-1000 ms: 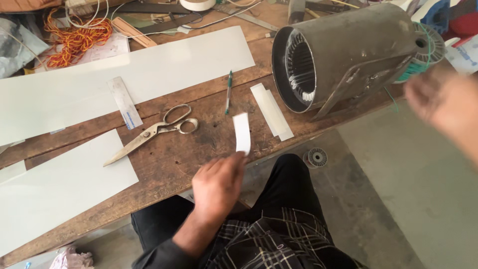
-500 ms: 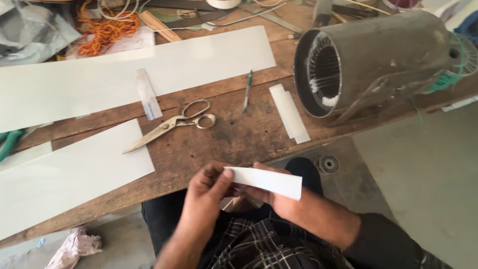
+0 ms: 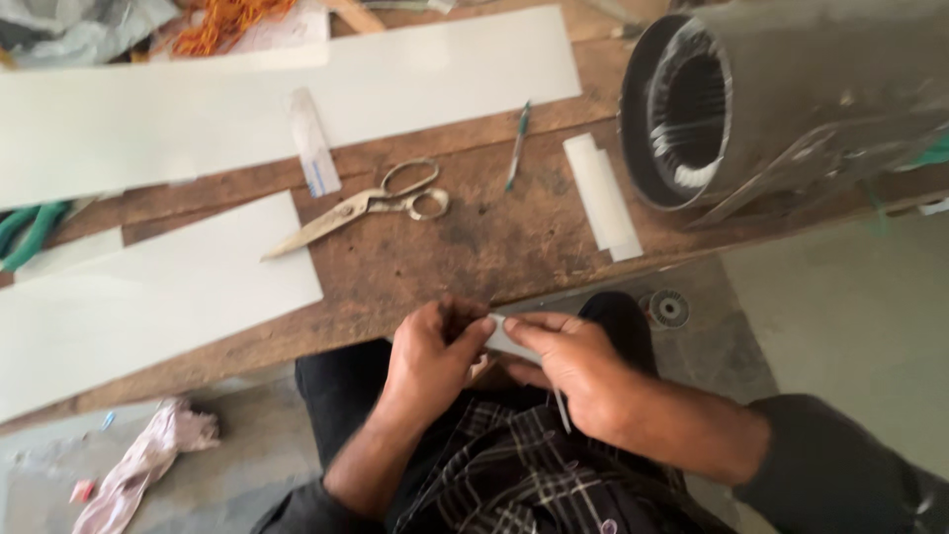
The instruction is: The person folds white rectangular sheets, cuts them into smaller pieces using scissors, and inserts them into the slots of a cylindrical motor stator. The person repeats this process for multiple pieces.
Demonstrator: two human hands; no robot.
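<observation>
My left hand [image 3: 427, 354] and my right hand [image 3: 565, 371] meet in front of my lap, just below the wooden table's near edge. Both pinch a narrow white strip of sheet [image 3: 506, 340]; only a short piece shows between the fingers, and its thin edge runs down past my right palm. On the table [image 3: 474, 247] lie metal scissors [image 3: 361, 205], a green pen [image 3: 517, 144] and a stack of white strips [image 3: 603, 195]. A large grey motor housing [image 3: 791, 99] with an open winding bore lies at the right.
Two long white sheets [image 3: 158, 287] [image 3: 198, 99] cover the table's left and back. A clear ruler-like strip [image 3: 313, 154] lies on the back sheet. Orange cord [image 3: 222, 15] sits at the far edge. A crumpled pink rag [image 3: 143, 465] lies on the floor, a round drain [image 3: 669, 308] by my knee.
My right hand came in from the right and joined the left on the white strip. The strip, held flat and long half a second ago, is now mostly covered by both hands.
</observation>
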